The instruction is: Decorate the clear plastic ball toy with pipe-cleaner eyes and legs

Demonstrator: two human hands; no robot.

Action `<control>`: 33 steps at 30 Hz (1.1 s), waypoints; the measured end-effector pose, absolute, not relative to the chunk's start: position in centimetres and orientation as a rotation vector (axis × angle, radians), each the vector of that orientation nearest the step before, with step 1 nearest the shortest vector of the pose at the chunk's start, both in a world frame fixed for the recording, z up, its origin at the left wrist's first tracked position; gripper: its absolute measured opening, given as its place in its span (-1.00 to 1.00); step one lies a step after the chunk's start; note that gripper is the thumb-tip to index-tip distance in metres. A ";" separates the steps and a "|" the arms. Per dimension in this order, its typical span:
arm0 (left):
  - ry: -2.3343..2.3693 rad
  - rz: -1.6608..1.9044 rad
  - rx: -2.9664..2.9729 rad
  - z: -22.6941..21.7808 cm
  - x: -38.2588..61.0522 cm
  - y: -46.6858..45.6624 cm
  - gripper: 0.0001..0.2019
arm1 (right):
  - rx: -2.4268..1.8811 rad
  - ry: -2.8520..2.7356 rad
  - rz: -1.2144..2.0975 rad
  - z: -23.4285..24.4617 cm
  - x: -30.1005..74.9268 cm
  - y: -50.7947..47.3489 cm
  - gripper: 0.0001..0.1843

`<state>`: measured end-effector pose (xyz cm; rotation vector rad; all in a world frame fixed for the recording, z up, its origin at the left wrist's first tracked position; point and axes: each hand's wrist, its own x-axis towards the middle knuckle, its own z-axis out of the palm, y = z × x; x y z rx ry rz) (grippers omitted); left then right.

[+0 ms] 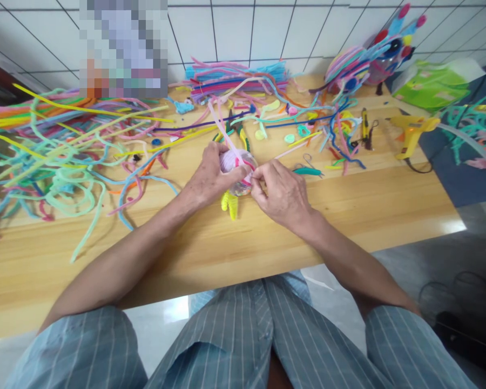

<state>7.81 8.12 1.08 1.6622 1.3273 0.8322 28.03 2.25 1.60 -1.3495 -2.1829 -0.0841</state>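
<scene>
Gripping a round lilac-and-clear craft piece (228, 160), the left hand (211, 175) likely steadies it for the right hand (282, 190), whose fingertips pinch something hidden beside a fuzzy hot-pink strand (238, 161)

Single view, head-worn | looks forward and steeply down over the person's striped shirt (218, 335) | spans the bench (194, 248) from near edge to far edge, tiled wall (235, 32) beyond | fairly close, wide; fingers (260, 194) near centre | bench's near right corner shows, left end cropped.
</scene>
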 end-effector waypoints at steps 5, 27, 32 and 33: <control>1.345 0.839 1.670 1.1 7.9 8.1 -0.40 | -1.393 -2.196 -0.034 1.1 27.9 2.5 -0.90; 1.337 0.852 1.709 0.8 7.9 8.2 -0.45 | -1.508 -2.353 -0.154 1.7 27.7 2.2 -0.78; 1.330 0.833 1.729 1.0 8.0 8.2 -0.47 | -1.498 -2.377 -0.195 1.6 27.5 2.6 -0.78; 1.331 0.825 1.735 1.1 8.0 8.1 -0.47 | -1.497 -2.373 -0.203 1.5 27.5 2.6 -0.77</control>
